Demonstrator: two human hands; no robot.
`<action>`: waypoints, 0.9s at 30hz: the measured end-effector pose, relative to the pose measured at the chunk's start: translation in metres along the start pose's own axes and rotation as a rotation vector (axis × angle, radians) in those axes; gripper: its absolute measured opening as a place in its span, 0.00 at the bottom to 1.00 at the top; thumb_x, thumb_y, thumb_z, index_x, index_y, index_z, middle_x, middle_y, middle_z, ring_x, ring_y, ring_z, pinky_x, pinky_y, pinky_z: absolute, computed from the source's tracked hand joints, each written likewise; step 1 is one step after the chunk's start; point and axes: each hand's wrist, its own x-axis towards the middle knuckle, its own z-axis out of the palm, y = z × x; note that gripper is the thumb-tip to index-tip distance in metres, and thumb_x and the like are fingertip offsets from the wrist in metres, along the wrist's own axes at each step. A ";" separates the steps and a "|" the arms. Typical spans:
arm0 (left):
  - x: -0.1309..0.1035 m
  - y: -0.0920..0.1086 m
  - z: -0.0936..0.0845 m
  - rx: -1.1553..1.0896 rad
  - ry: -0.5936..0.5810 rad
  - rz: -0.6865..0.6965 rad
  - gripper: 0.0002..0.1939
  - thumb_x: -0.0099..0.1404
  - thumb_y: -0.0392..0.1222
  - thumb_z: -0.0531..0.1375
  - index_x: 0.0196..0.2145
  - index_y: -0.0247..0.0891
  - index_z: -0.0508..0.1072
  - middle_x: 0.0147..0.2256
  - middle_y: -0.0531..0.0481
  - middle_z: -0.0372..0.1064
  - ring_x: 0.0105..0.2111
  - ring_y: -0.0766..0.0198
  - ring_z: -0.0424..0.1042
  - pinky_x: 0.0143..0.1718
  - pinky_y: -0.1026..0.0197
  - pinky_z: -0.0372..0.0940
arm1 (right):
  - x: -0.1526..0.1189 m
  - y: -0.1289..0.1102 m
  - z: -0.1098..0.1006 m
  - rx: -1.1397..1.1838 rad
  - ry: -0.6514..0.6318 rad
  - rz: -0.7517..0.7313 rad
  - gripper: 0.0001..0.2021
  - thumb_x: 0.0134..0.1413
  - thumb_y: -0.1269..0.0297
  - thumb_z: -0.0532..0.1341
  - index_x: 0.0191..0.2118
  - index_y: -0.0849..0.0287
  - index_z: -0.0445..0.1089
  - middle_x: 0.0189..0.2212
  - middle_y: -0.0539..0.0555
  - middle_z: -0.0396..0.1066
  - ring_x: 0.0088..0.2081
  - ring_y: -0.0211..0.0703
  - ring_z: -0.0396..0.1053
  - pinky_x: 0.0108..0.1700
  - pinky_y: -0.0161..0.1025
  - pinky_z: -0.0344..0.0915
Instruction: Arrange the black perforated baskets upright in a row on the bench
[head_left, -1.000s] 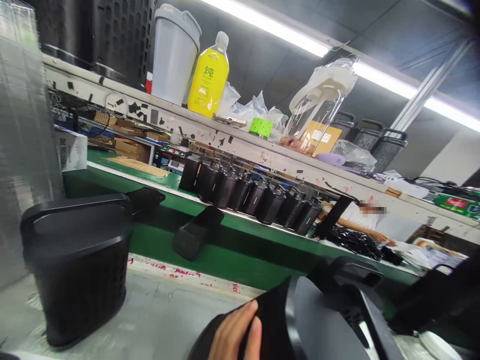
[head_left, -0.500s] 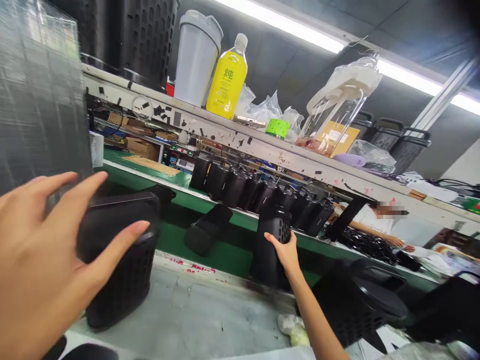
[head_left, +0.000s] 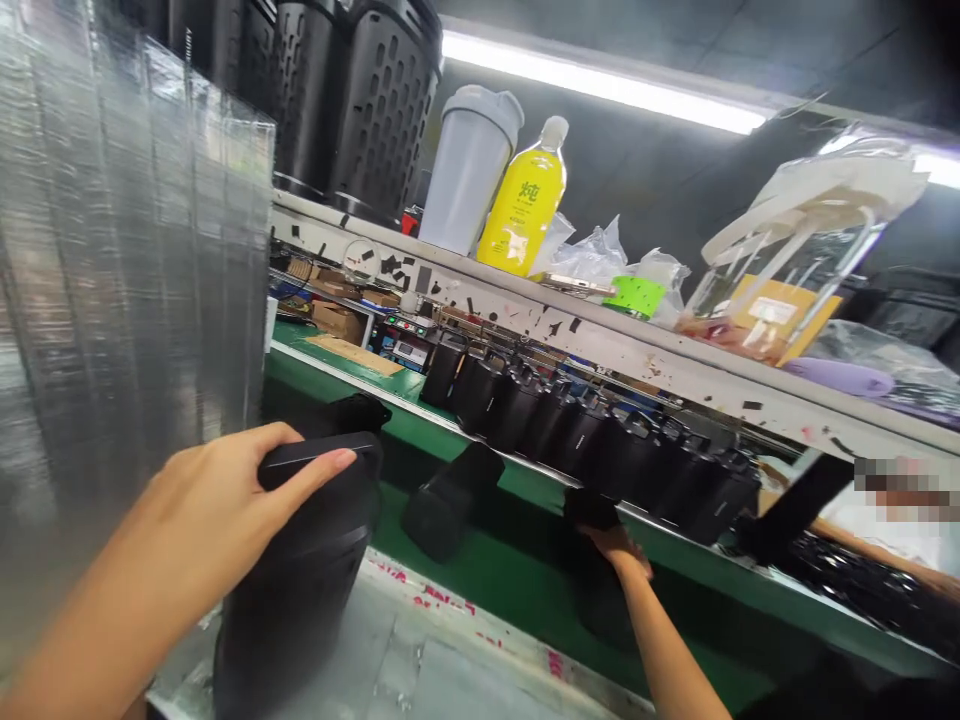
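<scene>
— Fingers [head_left: 330,462] of the left hand [head_left: 202,520] first: how do they sit?

— Curled over the top rim of a black perforated basket [head_left: 300,590], thumb on the near side, so the hand clamps the rim. That basket stands upright on the grey worktop [head_left: 450,680], at its left end, just beside a tall stack of clear plastic sheets [head_left: 127,290].

— And the right hand [head_left: 616,548]?

— Stretched forward to the green conveyor [head_left: 487,560]. It rests on top of a second black basket [head_left: 600,590] that stands on the belt's near edge. Whether those fingers are closed on it or only laid over it, I cannot tell; the black on black hides them.

— What lies around them?

— A black part [head_left: 446,500] on its side on the belt between the two hands. Behind it, a row of black housings [head_left: 585,440] along the far rail. On the shelf above: a grey shaker cup [head_left: 469,170], a yellow bottle [head_left: 525,205], a green tape roll [head_left: 636,296]. At the far right, another person's arm [head_left: 892,560] on the far side.
</scene>
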 end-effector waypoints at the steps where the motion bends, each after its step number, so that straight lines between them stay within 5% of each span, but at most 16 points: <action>1: 0.000 0.002 -0.001 -0.022 -0.020 0.003 0.31 0.48 0.76 0.53 0.28 0.46 0.74 0.19 0.53 0.65 0.27 0.51 0.67 0.32 0.58 0.56 | -0.004 -0.007 0.004 -0.001 0.028 -0.018 0.26 0.62 0.52 0.64 0.60 0.60 0.63 0.60 0.62 0.61 0.60 0.57 0.62 0.60 0.61 0.63; 5: -0.006 0.007 0.001 -0.177 -0.100 0.021 0.30 0.48 0.75 0.57 0.19 0.42 0.70 0.14 0.58 0.53 0.17 0.67 0.52 0.21 0.67 0.45 | -0.058 -0.039 0.015 0.117 0.125 -0.348 0.28 0.62 0.61 0.64 0.64 0.59 0.59 0.69 0.61 0.44 0.70 0.61 0.43 0.68 0.64 0.46; 7: -0.016 0.012 0.001 -0.327 -0.083 0.030 0.27 0.49 0.70 0.61 0.19 0.41 0.71 0.15 0.58 0.54 0.16 0.70 0.52 0.18 0.69 0.44 | -0.104 -0.043 0.016 0.240 0.030 -0.561 0.23 0.65 0.57 0.60 0.61 0.62 0.63 0.65 0.61 0.55 0.66 0.55 0.52 0.67 0.57 0.52; 9: -0.026 0.016 -0.002 -0.553 0.025 0.036 0.20 0.48 0.62 0.67 0.21 0.41 0.76 0.15 0.59 0.59 0.17 0.71 0.56 0.17 0.71 0.47 | -0.153 -0.034 0.015 0.363 -0.172 -0.747 0.24 0.69 0.47 0.50 0.52 0.62 0.72 0.49 0.59 0.72 0.52 0.47 0.69 0.57 0.44 0.65; 11: -0.034 0.019 -0.004 -0.832 0.240 0.057 0.14 0.45 0.54 0.71 0.19 0.42 0.76 0.14 0.60 0.61 0.18 0.70 0.63 0.18 0.72 0.54 | -0.193 -0.017 0.013 0.449 -0.324 -0.831 0.35 0.66 0.37 0.44 0.42 0.61 0.77 0.33 0.57 0.74 0.38 0.47 0.73 0.45 0.41 0.70; 14: -0.038 0.021 0.000 -1.235 0.421 0.132 0.16 0.50 0.48 0.73 0.17 0.41 0.71 0.14 0.61 0.57 0.24 0.66 0.74 0.32 0.70 0.70 | -0.223 0.005 0.001 0.562 -0.320 -0.818 0.38 0.59 0.29 0.48 0.43 0.61 0.78 0.34 0.59 0.75 0.40 0.51 0.74 0.45 0.43 0.70; 16: -0.039 0.026 0.011 -1.466 0.311 0.141 0.19 0.55 0.50 0.72 0.17 0.41 0.69 0.15 0.60 0.56 0.31 0.64 0.78 0.41 0.68 0.73 | -0.227 0.010 -0.012 0.743 -0.247 -0.771 0.37 0.57 0.29 0.51 0.47 0.60 0.76 0.38 0.60 0.76 0.46 0.53 0.73 0.50 0.46 0.69; 20: -0.046 0.048 0.049 -1.775 -0.009 0.028 0.25 0.49 0.57 0.75 0.16 0.40 0.68 0.17 0.59 0.60 0.38 0.66 0.78 0.37 0.73 0.73 | -0.225 0.022 -0.037 1.027 -0.124 -0.687 0.36 0.56 0.31 0.55 0.53 0.57 0.74 0.44 0.60 0.76 0.52 0.55 0.71 0.54 0.50 0.68; 27: -0.085 0.071 0.106 -1.783 -0.334 0.034 0.24 0.50 0.59 0.73 0.16 0.39 0.72 0.31 0.53 0.79 0.36 0.66 0.76 0.40 0.72 0.72 | -0.243 0.081 -0.040 1.645 0.054 -0.293 0.37 0.60 0.32 0.51 0.64 0.53 0.63 0.44 0.59 0.76 0.48 0.54 0.73 0.48 0.53 0.73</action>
